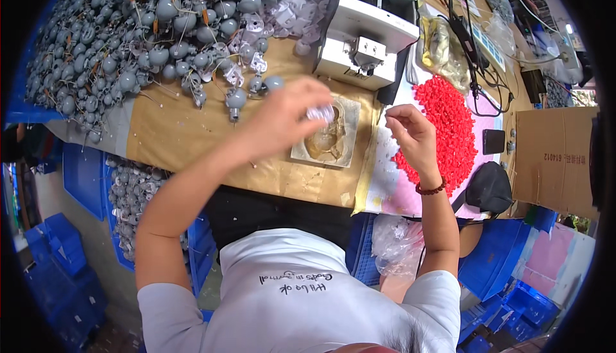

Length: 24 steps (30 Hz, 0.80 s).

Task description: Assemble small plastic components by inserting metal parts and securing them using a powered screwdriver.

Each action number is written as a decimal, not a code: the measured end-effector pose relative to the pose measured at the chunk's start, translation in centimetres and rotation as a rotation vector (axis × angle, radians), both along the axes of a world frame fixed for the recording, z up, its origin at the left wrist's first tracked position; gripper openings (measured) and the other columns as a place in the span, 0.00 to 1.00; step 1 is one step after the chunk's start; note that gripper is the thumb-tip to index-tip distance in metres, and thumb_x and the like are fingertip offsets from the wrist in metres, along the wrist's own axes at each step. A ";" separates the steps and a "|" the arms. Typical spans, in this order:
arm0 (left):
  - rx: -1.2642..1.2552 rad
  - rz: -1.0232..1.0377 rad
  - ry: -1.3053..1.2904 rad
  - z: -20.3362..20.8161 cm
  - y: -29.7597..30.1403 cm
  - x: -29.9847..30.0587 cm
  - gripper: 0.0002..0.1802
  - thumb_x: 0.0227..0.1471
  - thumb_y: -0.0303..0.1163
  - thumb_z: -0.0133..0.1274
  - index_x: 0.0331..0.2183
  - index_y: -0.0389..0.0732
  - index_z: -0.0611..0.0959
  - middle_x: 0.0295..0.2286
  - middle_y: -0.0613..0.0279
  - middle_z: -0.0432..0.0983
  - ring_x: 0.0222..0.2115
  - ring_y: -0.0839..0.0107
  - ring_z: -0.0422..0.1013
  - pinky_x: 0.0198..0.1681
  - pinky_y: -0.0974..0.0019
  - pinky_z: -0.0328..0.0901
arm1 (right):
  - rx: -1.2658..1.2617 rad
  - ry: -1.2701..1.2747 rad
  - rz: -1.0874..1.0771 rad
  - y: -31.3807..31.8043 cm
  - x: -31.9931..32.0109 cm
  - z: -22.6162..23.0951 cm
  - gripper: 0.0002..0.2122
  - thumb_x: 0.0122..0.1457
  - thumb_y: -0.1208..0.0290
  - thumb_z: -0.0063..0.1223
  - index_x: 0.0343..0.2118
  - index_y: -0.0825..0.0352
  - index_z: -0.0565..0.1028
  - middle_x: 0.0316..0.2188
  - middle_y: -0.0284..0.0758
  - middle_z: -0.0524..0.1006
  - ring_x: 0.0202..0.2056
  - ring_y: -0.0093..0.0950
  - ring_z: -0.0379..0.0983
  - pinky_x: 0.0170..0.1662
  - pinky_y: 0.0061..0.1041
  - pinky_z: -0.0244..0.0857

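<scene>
Hands (289, 115) (416, 135) apart — white piece (321, 113) held, red parts (452, 128)

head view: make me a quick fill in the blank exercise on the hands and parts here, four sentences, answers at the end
1. The small loose parts heaped beside the right hand are coloured ____.
2. The hand pinching a small pale piece by the square block is the ____ one.
3. A beaded bracelet circles the ____ wrist.
4. The round-bodied parts in the big upper-left heap are mostly ____.

Missing words: red; left; right; grey.
</scene>
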<state>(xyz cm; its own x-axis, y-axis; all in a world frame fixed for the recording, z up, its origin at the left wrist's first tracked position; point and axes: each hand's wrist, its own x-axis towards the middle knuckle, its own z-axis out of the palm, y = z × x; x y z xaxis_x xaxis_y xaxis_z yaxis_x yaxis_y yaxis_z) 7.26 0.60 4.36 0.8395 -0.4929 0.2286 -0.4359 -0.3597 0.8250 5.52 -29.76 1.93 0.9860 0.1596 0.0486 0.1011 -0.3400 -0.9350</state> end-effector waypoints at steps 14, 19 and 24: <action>0.149 0.279 -0.210 -6.2 -1.8 -2.5 0.27 0.43 0.37 0.67 0.47 0.44 0.78 0.50 0.55 0.67 0.56 0.49 0.57 0.59 0.51 0.56 | -0.409 -0.753 0.351 8.3 1.2 -2.8 0.11 0.46 0.78 0.66 0.32 0.64 0.76 0.33 0.33 0.78 0.38 0.34 0.74 0.41 0.33 0.66; 0.315 0.431 -0.316 -4.4 2.6 -3.3 0.29 0.43 0.32 0.67 0.49 0.43 0.77 0.49 0.54 0.67 0.52 0.50 0.61 0.57 0.52 0.58 | -0.540 -0.733 0.343 8.6 -0.1 -1.9 0.12 0.46 0.78 0.64 0.36 0.65 0.77 0.36 0.33 0.76 0.43 0.38 0.71 0.43 0.36 0.66; 0.414 0.721 -0.245 -4.2 5.9 -4.0 0.30 0.44 0.29 0.66 0.50 0.43 0.75 0.46 0.56 0.68 0.49 0.51 0.62 0.53 0.52 0.60 | -0.505 -0.707 0.307 8.4 0.0 -3.1 0.13 0.49 0.79 0.64 0.39 0.64 0.77 0.36 0.34 0.76 0.42 0.38 0.71 0.44 0.37 0.66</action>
